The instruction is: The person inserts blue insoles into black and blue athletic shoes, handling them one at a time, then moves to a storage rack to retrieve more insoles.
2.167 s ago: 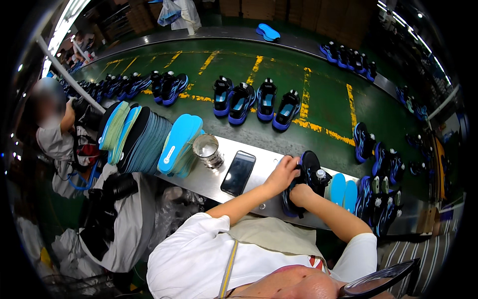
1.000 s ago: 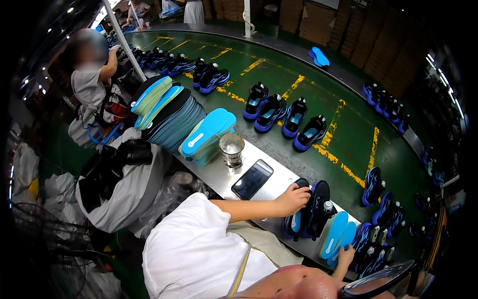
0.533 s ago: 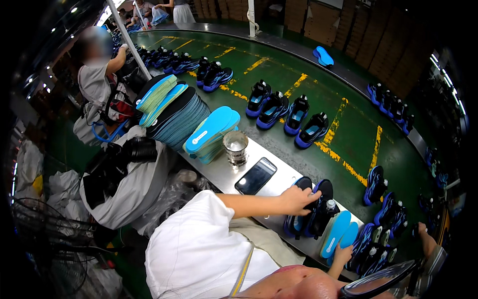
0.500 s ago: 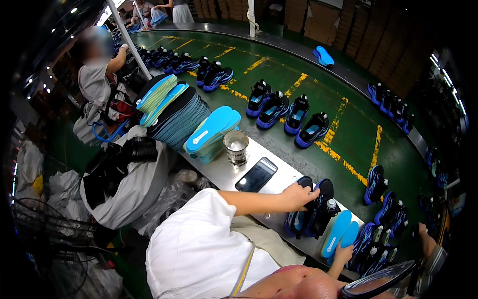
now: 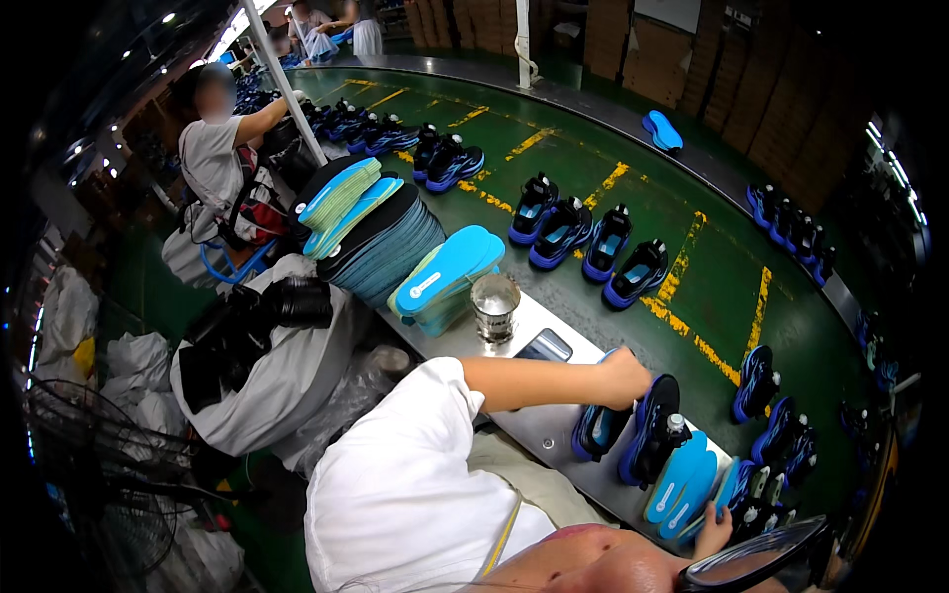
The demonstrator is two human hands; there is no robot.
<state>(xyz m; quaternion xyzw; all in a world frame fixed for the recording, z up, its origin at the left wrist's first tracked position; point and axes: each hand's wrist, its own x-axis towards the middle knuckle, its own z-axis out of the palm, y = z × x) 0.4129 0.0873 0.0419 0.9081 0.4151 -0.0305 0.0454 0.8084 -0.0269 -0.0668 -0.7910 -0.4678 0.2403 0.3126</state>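
left hand (image 5: 625,378): I'm seeing its grip closing over the black-and-blue shoe (image 5: 599,429) lying on the tabletop (image 5: 542,431)
right hand (image 5: 714,528): reaching under blue insoles (image 5: 680,480); grip state I can't tell
second shoe (image 5: 650,429): lying just beside the first

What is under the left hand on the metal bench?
The left hand rests on a blue and black shoe lying on the metal bench. The hand covers the shoe's upper end, so its opening and the fingers' grip cannot be seen.
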